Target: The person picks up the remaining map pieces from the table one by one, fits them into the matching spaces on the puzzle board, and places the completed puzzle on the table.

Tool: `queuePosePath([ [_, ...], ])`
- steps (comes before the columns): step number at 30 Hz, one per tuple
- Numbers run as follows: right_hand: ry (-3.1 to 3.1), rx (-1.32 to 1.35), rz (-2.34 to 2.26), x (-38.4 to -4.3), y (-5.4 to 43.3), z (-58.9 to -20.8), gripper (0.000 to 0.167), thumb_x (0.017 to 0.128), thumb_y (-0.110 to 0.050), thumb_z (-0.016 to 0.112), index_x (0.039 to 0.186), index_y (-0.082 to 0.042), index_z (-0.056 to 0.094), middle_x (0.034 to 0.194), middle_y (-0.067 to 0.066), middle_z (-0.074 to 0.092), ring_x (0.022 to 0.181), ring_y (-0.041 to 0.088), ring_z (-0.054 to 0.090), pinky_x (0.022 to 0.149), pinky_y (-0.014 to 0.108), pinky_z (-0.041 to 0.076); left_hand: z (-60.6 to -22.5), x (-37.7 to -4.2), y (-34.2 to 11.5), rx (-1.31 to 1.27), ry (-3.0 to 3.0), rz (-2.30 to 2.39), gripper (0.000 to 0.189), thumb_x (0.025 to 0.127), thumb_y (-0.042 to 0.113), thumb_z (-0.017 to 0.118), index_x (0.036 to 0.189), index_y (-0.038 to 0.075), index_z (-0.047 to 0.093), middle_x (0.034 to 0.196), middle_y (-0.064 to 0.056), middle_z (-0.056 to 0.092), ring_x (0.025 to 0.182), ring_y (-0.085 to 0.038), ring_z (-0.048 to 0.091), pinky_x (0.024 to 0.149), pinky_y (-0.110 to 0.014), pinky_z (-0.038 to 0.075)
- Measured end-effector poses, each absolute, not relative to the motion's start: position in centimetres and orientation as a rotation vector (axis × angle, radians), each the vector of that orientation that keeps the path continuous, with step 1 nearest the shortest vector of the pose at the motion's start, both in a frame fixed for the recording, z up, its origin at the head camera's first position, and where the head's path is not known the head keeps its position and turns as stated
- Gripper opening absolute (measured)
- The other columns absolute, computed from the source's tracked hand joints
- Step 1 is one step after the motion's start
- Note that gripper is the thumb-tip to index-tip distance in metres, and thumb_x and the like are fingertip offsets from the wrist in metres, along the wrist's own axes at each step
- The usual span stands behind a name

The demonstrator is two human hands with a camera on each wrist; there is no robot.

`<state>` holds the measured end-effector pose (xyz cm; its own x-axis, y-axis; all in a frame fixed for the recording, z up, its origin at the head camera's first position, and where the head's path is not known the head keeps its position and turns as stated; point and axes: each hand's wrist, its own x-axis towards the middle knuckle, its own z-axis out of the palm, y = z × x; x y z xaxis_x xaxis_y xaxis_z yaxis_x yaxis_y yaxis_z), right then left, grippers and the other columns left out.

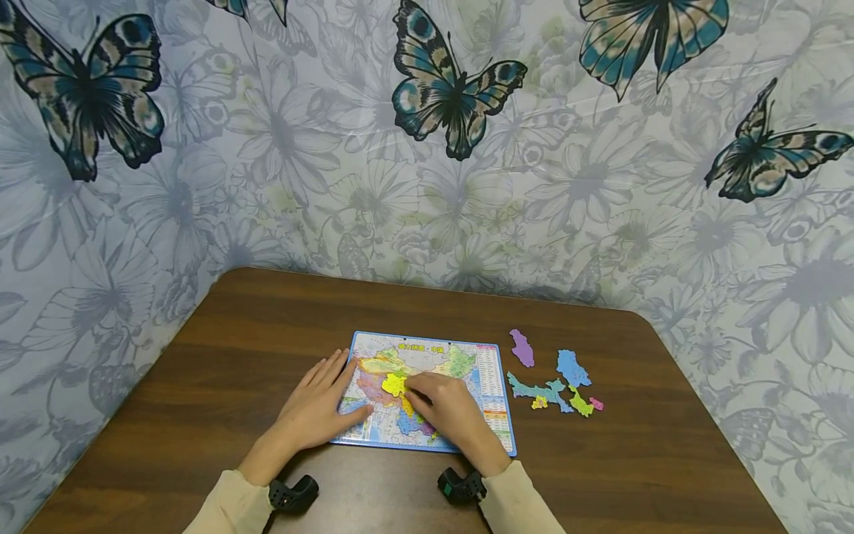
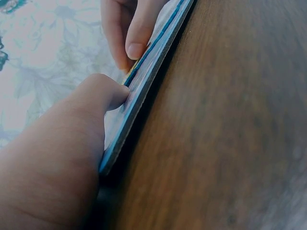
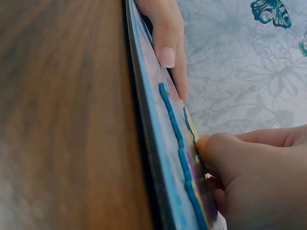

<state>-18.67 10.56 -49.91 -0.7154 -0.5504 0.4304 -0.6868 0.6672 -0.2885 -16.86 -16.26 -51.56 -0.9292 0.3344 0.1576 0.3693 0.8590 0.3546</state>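
A map puzzle board [image 1: 492,378] with a blue rim lies flat on the table. My left hand [image 1: 312,406] rests spread over the board's left side, its thumb lying on the map in the left wrist view. My right hand [image 1: 455,415] is over the middle of the board, with thumb and fingers bent together at a yellow puzzle piece [image 1: 394,383], pinching its right edge. Coloured pieces sit around it on the map, among them a green piece [image 1: 460,362] at the upper right. Part of the lower map is hidden under the right hand.
Right of the board lie loose pieces: a purple one [image 1: 523,349], a blue one [image 1: 572,368], a long teal one [image 1: 534,389], a small yellow one [image 1: 539,403], a green one [image 1: 580,403] and a pink one [image 1: 597,404]. Behind the wooden table [image 1: 280,319] hangs butterfly-patterned cloth [image 1: 300,208].
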Motion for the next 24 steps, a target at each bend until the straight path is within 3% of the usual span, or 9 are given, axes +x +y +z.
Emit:
queuePosePath([
  [24, -2.519, 1.014, 0.664, -18.88, 11.09, -50.08, 0.01, 0.091, -0.019, 0.08, 0.099, -0.013, 0.082, 0.107, -0.002, 0.078, 0.101, 0.013, 0.074, 0.088, 0.03, 0.061, -51.62, -16.99, -16.15, -0.557, -2.957, -0.567, 0.098, 0.093, 0.073, 0.054, 0.159, 0.003, 0.036, 0.17, -0.018, 0.023, 0.158, -0.034, 0.022, 0.126, -0.056, 0.019],
])
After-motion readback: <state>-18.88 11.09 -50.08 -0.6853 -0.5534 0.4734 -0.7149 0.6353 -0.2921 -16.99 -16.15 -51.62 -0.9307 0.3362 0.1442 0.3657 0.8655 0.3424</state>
